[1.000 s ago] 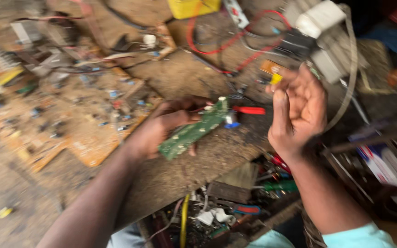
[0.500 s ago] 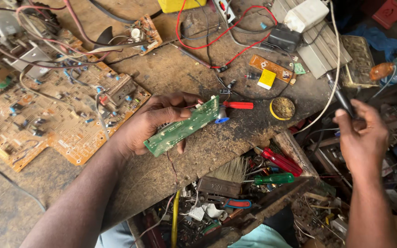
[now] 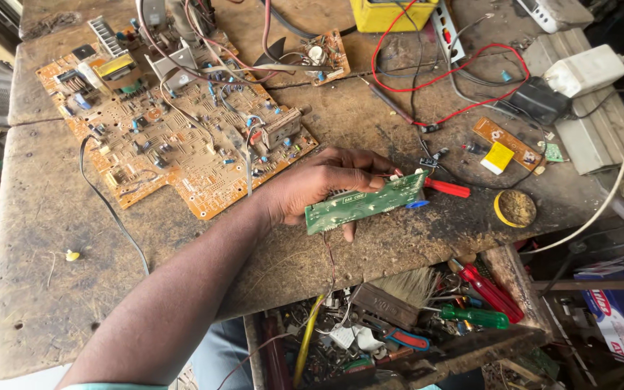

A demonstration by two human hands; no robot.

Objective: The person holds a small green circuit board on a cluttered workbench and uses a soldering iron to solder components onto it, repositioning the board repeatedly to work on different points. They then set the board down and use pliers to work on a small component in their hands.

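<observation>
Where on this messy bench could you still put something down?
Bare wood lies on the near left of the workbench, below the large orange circuit board and beside the black wire. The far right, around the red wires and yellow tin, is crowded.

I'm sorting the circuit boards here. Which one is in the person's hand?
The narrow green board, gripped by the left hand. The large orange board and the small orange strip lie untouched on the bench.

An electronics repair workshop is showing here: a scarred wooden bench is carrying a large orange circuit board at ten o'clock, red wires at one o'clock, and a drawer of screwdrivers, a brush and scrap parts at five o'clock.
</observation>
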